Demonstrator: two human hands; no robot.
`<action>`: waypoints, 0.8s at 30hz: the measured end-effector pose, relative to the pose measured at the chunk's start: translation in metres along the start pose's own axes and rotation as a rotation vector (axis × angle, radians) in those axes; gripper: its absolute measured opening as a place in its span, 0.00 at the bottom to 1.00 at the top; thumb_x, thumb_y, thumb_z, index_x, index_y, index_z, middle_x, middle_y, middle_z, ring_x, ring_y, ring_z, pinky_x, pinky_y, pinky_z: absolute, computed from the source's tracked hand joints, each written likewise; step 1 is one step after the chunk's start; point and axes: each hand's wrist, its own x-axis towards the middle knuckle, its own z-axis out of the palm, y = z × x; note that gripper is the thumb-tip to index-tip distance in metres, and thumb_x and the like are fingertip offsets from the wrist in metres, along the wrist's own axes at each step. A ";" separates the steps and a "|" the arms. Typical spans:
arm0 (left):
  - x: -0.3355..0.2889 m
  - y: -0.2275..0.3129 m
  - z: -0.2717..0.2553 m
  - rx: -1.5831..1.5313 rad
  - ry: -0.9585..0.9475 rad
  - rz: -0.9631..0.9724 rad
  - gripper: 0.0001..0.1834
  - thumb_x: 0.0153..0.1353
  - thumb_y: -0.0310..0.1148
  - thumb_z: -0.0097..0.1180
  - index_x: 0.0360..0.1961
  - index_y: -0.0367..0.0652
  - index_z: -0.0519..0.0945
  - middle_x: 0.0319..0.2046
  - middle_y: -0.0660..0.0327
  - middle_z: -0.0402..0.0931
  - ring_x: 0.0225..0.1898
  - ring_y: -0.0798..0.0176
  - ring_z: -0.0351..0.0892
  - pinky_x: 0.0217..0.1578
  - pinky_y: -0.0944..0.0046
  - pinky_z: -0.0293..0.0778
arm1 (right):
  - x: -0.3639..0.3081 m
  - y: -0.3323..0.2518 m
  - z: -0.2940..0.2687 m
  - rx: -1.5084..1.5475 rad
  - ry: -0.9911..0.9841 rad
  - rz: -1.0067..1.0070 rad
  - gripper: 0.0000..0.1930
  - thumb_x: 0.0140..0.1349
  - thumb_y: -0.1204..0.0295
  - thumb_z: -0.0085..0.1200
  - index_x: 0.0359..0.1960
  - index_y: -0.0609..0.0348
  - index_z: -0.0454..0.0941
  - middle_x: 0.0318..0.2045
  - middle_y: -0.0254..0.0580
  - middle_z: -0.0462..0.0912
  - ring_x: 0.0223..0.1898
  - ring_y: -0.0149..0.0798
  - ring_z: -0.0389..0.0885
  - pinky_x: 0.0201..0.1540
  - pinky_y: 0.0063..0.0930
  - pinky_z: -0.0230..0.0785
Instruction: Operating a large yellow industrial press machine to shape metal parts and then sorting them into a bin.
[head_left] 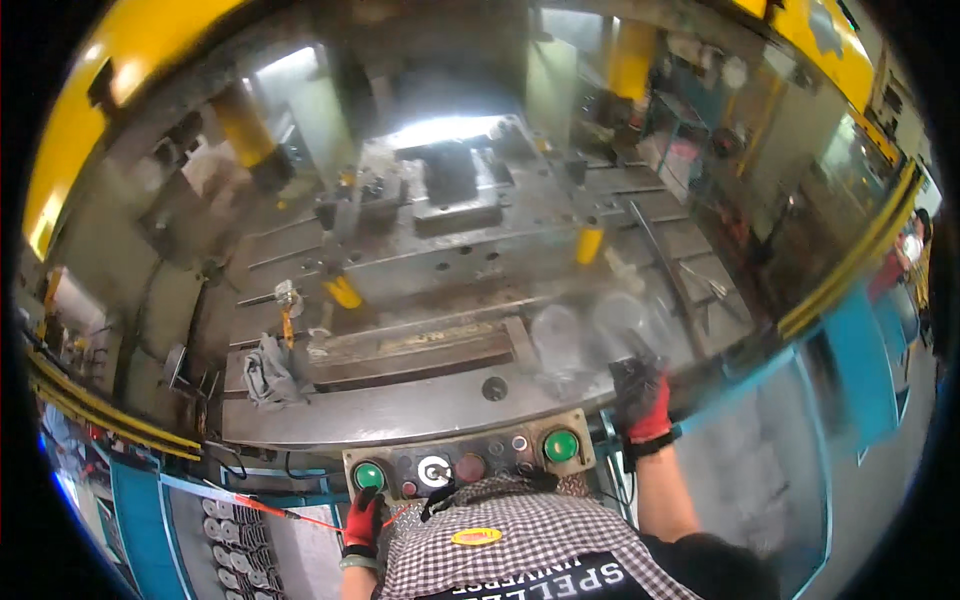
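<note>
My left hand (364, 515), in a red and black glove, is at the left green push button (368, 476) of a control panel. Its fingers stretch up to the button's lower edge, with nothing seen in them. My right hand (643, 398), gloved alike, reaches forward over the front edge of the press bed (400, 405). Just beyond its fingertips are pale, see-through round shapes (590, 335), too blurred to name. The fingers of that hand are smeared, so a grip does not show. To its left is the right green push button (561, 446).
A metal die (455, 215) with yellow posts (589, 243) stands on the bed. A grey cloth (270, 372) lies at the front left. A long rod (655, 240) lies on the right. Yellow guard rails (850, 260) flank the machine. Stacked metal parts (235, 545) are at lower left.
</note>
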 end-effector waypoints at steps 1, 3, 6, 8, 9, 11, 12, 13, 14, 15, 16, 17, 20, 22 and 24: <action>0.000 -0.002 -0.003 -0.012 0.004 -0.020 0.19 0.54 0.29 0.51 0.49 0.38 0.69 0.41 0.59 0.74 0.40 0.66 0.73 0.40 0.70 0.67 | 0.002 -0.002 0.021 0.011 -0.022 0.003 0.25 0.61 0.51 0.34 0.49 0.59 0.66 0.31 0.36 0.70 0.31 0.32 0.68 0.39 0.27 0.62; 0.020 -0.040 -0.020 -0.043 0.011 0.014 0.22 0.53 0.31 0.53 0.50 0.36 0.68 0.43 0.58 0.73 0.43 0.65 0.72 0.43 0.69 0.67 | 0.008 -0.003 0.071 0.031 -0.084 0.031 0.27 0.60 0.49 0.38 0.52 0.58 0.65 0.19 0.32 0.71 0.20 0.28 0.67 0.30 0.22 0.64; 0.031 -0.027 -0.008 -0.003 0.020 0.041 0.23 0.54 0.33 0.53 0.50 0.36 0.67 0.44 0.56 0.73 0.44 0.64 0.72 0.45 0.69 0.66 | 0.055 0.009 0.103 0.436 -0.554 0.271 0.28 0.60 0.51 0.36 0.55 0.60 0.62 0.37 0.40 0.69 0.33 0.34 0.69 0.40 0.26 0.65; 0.045 -0.046 -0.021 0.026 0.100 0.113 0.19 0.55 0.34 0.52 0.49 0.41 0.69 0.39 0.61 0.74 0.35 0.68 0.73 0.33 0.71 0.67 | 0.092 0.026 0.144 1.126 -0.525 0.715 0.29 0.60 0.51 0.36 0.55 0.60 0.62 0.51 0.48 0.69 0.42 0.38 0.74 0.42 0.26 0.69; 0.053 -0.054 -0.025 0.041 0.135 0.146 0.18 0.56 0.34 0.51 0.48 0.44 0.70 0.36 0.64 0.75 0.31 0.71 0.73 0.27 0.72 0.68 | 0.104 0.034 0.171 1.152 -0.364 0.754 0.28 0.60 0.51 0.38 0.54 0.59 0.63 0.49 0.48 0.70 0.39 0.37 0.75 0.38 0.23 0.70; 0.041 -0.010 -0.012 0.007 0.081 0.157 0.17 0.56 0.33 0.51 0.47 0.44 0.71 0.35 0.63 0.75 0.30 0.72 0.72 0.26 0.73 0.67 | 0.139 0.051 0.195 0.860 -0.319 0.610 0.27 0.59 0.51 0.40 0.52 0.58 0.65 0.46 0.46 0.73 0.35 0.36 0.76 0.31 0.19 0.71; 0.041 -0.008 -0.017 0.011 0.098 0.145 0.17 0.56 0.32 0.51 0.47 0.44 0.71 0.35 0.63 0.75 0.30 0.72 0.72 0.26 0.73 0.67 | 0.154 0.060 0.209 0.557 -0.438 0.471 0.26 0.59 0.51 0.40 0.52 0.58 0.65 0.45 0.45 0.74 0.33 0.35 0.76 0.29 0.18 0.71; 0.040 -0.005 -0.020 0.015 0.109 0.132 0.16 0.56 0.32 0.51 0.47 0.44 0.71 0.35 0.63 0.75 0.30 0.73 0.71 0.26 0.73 0.67 | 0.162 0.063 0.225 0.541 -0.483 0.431 0.26 0.59 0.51 0.40 0.52 0.57 0.66 0.44 0.45 0.74 0.34 0.36 0.76 0.31 0.20 0.72; 0.035 -0.003 -0.022 -0.064 0.119 0.137 0.16 0.55 0.31 0.51 0.46 0.43 0.71 0.35 0.62 0.75 0.29 0.72 0.72 0.26 0.72 0.67 | 0.169 0.065 0.242 0.526 -0.527 0.389 0.26 0.59 0.51 0.39 0.52 0.57 0.66 0.43 0.44 0.74 0.35 0.37 0.76 0.33 0.22 0.72; 0.033 -0.009 -0.026 -0.082 0.160 0.174 0.16 0.55 0.31 0.51 0.46 0.43 0.71 0.35 0.61 0.75 0.29 0.71 0.72 0.26 0.72 0.68 | 0.175 0.068 0.259 0.516 -0.577 0.357 0.26 0.60 0.51 0.39 0.51 0.57 0.66 0.43 0.44 0.75 0.36 0.37 0.76 0.34 0.24 0.72; 0.032 -0.016 -0.030 -0.093 0.184 0.211 0.16 0.55 0.31 0.51 0.46 0.42 0.71 0.35 0.61 0.75 0.29 0.71 0.72 0.26 0.72 0.68 | 0.189 0.072 0.266 0.490 -0.554 0.347 0.25 0.60 0.52 0.39 0.50 0.57 0.67 0.42 0.43 0.75 0.36 0.38 0.75 0.36 0.26 0.72; 0.033 -0.023 -0.033 -0.104 0.203 0.249 0.15 0.55 0.31 0.50 0.46 0.42 0.71 0.34 0.61 0.75 0.28 0.70 0.72 0.26 0.72 0.68 | 0.207 0.078 0.269 0.464 -0.530 0.333 0.24 0.60 0.52 0.38 0.50 0.56 0.67 0.42 0.43 0.75 0.37 0.39 0.75 0.37 0.27 0.71; 0.030 -0.066 -0.053 -0.086 0.249 0.217 0.16 0.55 0.31 0.51 0.45 0.40 0.70 0.35 0.60 0.75 0.31 0.68 0.73 0.29 0.71 0.69 | 0.216 0.093 0.282 0.469 -0.426 0.416 0.21 0.61 0.54 0.37 0.47 0.55 0.69 0.42 0.41 0.75 0.38 0.40 0.75 0.41 0.30 0.70; 0.023 -0.073 -0.054 -0.192 0.241 0.113 0.16 0.55 0.32 0.52 0.44 0.39 0.71 0.35 0.60 0.75 0.33 0.67 0.73 0.31 0.71 0.69 | 0.194 0.085 0.298 0.353 -0.266 0.362 0.19 0.61 0.56 0.36 0.45 0.55 0.70 0.42 0.40 0.75 0.41 0.41 0.74 0.45 0.34 0.68; 0.026 -0.064 -0.046 -0.137 0.233 0.179 0.15 0.55 0.31 0.52 0.44 0.39 0.71 0.34 0.61 0.75 0.32 0.68 0.73 0.30 0.71 0.69 | 0.223 0.092 0.275 0.502 -0.521 0.545 0.21 0.61 0.54 0.36 0.47 0.55 0.69 0.43 0.41 0.74 0.42 0.41 0.73 0.45 0.36 0.69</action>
